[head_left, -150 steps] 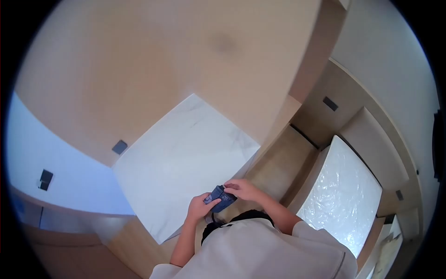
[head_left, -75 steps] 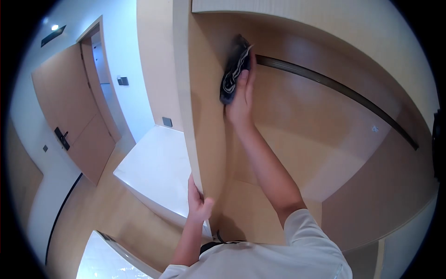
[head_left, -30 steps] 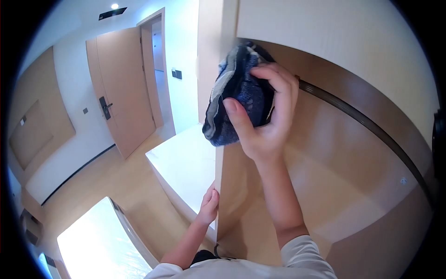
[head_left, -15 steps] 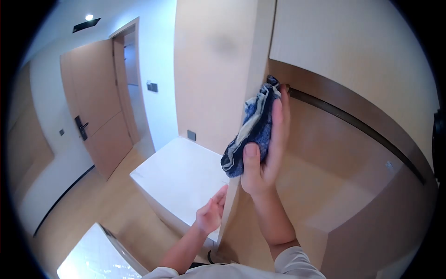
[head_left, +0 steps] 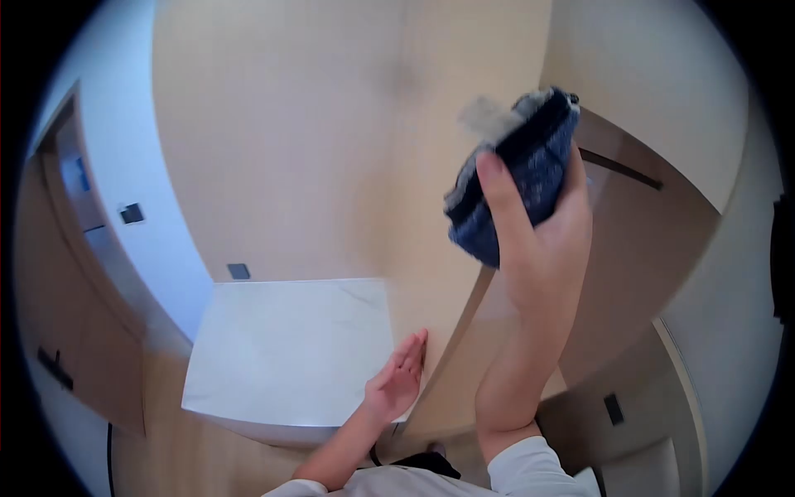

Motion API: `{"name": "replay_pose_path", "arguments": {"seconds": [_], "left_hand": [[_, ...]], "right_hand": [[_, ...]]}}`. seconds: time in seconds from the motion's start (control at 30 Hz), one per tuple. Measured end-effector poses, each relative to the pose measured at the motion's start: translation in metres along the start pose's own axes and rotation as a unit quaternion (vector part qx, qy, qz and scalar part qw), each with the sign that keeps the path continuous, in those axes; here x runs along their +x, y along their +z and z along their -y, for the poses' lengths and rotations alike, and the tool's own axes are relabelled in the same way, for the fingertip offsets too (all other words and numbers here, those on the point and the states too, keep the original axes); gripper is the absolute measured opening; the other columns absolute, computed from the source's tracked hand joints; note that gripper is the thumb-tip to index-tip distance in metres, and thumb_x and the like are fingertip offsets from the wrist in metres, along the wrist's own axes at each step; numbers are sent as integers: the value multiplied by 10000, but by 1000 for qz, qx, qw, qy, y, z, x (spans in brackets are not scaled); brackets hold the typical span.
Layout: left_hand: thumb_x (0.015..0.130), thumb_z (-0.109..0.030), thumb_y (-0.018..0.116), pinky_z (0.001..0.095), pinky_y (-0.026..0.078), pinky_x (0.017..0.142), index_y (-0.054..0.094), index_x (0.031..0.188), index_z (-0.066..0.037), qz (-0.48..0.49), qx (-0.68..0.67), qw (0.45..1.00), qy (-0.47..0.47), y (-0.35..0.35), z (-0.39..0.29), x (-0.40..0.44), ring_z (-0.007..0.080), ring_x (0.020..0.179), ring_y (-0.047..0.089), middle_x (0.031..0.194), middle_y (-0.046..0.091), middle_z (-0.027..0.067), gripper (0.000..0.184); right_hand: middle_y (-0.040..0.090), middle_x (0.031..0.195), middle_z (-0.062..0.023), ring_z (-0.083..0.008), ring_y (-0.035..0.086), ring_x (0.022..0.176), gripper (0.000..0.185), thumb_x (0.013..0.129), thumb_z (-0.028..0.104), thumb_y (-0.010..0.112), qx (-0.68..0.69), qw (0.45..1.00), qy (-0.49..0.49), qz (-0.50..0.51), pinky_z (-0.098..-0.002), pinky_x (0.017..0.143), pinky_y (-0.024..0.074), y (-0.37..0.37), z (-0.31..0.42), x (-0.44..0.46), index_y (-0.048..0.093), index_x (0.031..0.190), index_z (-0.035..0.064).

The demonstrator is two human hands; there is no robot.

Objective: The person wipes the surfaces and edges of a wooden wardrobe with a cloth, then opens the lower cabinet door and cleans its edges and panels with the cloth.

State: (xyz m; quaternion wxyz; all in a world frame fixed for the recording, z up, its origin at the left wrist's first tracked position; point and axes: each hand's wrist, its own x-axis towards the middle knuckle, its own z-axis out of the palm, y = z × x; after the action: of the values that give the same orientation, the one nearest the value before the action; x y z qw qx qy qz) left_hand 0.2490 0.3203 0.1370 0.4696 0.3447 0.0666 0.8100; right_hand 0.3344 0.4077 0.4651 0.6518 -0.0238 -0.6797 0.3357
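A folded blue and navy cloth (head_left: 538, 170) with pale grey stripes is in my right hand (head_left: 551, 248). My thumb lies over its near face and the fingers wrap behind it. The cloth is up by the front edge of the wooden side panel (head_left: 443, 273); whether it touches the wood I cannot tell. Lower down, my left hand (head_left: 396, 385) has its fingers stretched out along that panel's left face, beside the white marble-look countertop (head_left: 286, 352). Nothing is in the left hand.
Right of the panel is an open wardrobe space with a dark hanging rail (head_left: 621, 168) under an upper cabinet (head_left: 646, 91). A wall socket (head_left: 238, 271) sits above the countertop. At far left stands a brown door (head_left: 83, 323) with a black handle.
The view has turned right and closer to the panel. My right hand has shifted up and right in view with the cloth, its thumb now across it. My left hand stays low by the panel.
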Motion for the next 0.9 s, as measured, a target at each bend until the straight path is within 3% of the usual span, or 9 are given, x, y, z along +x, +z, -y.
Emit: {"name": "replay_pose_path", "arguments": {"seconds": [0.1,0.23,0.37,0.43,0.57,0.7,0.77,0.83,0.9], "left_hand": [[1081,-313,430,334,46,1301,344,1625,-177,-33,11,999,16,5,-1,3,163,1604,123,1730,224,11,567],[1096,-240,396,345,45,1308,328,1624,-131,-50,-37,998,0,12,-3,2,192,1604,136,1725,230,53,544],[1085,-242,404,348,135,1302,420,1584,-181,-91,-91,991,-20,0,-6,1,176,1577,236,1704,296,11,502],[1086,-239,397,354,165,1297,450,1564,-179,-107,-127,986,-29,0,-8,-2,178,1565,271,1697,313,10,485],[1098,-258,409,382,204,1292,471,1532,-88,-133,-117,983,-55,-18,-5,-13,246,1514,375,1616,440,102,470],[1097,-272,437,388,400,1091,635,1218,-55,-108,-83,985,-102,-62,1,-22,247,1153,606,1180,686,110,317],[1095,-286,460,372,453,952,660,1022,-57,-138,-20,979,-151,-62,0,-25,227,950,626,942,697,87,312],[1092,-307,480,351,448,887,637,927,-66,-183,72,956,-217,-61,3,-26,209,881,601,861,659,74,331],[1088,-326,495,334,449,850,628,870,-74,-210,142,931,-263,-66,5,-29,193,836,591,816,641,63,358]], "right_hand": [[736,949,-130,-208,713,845,553,900,338,792,-127,991,-15,-27,-332,806,556,4,13,6,601,1261,-35],[748,923,-150,-232,735,820,489,903,344,786,-138,989,0,-44,-344,783,568,12,20,9,640,1180,-32],[726,955,-61,-126,657,850,544,908,420,800,-170,982,4,-76,-290,822,526,16,17,-6,666,1155,-45],[729,955,-67,-130,663,844,547,897,404,814,-254,944,148,-151,-298,821,529,48,58,-4,666,1172,-45],[729,956,-73,-131,666,848,555,893,387,821,-218,965,50,-138,-301,827,532,37,39,-29,658,1189,-53],[727,1010,-109,-119,669,900,578,887,261,838,-255,958,-62,-116,-282,851,542,16,-32,-68,595,1276,-91],[710,1041,-101,-123,666,916,560,874,195,849,-206,975,14,-87,-278,838,546,10,-40,-95,578,1277,-82],[689,1047,-82,-130,662,924,533,864,142,850,-178,980,57,-64,-283,830,550,4,-57,-131,565,1259,-74],[672,1042,-67,-133,658,914,502,863,110,844,-123,970,206,-49,-289,821,552,-2,-78,-185,561,1238,-67]]}}
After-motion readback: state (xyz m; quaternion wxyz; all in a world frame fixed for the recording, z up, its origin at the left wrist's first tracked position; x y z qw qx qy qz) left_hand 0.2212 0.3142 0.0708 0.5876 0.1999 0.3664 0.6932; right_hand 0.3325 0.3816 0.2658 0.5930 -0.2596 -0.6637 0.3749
